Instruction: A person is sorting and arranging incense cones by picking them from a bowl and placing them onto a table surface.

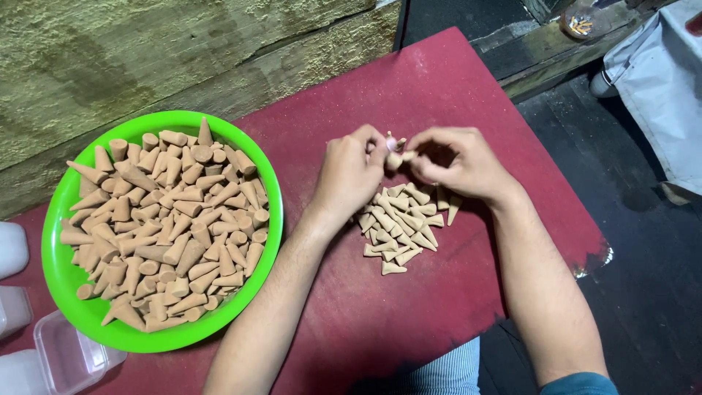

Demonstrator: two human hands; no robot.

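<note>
A few tan cones [395, 150] are being pinched between the fingertips of both hands, held just above the counter [439, 80] at the far edge of a loose pile [401, 223]. The cones in the grip are standing roughly upright, long axes running near to far in the scene with the narrow tips pointing away toward the far side, though fingers are covering their bases and I cannot tell how many there are. The left hand [349, 175] is curling closed around them from the left, thumb and forefinger grasping; the right hand [457, 162] is closing on them from the right, fingertips meeting the left's. Judging by this, the step in hand is gathering or aligning a small bunch of cones taken from the pile; the next move would call for keeping the tips all facing one way and holding a light, even pinch, since such cones are probably crumbling easily. The pile beneath is lying scattered, its cones pointing every way, most flat on their sides. Well to the left, a green bowl [69, 281] is holding many more cones heaped in disorder. Near the left edge a clear plastic box [69, 358] is sitting beside the bowl, touching or almost touching its rim.
</note>
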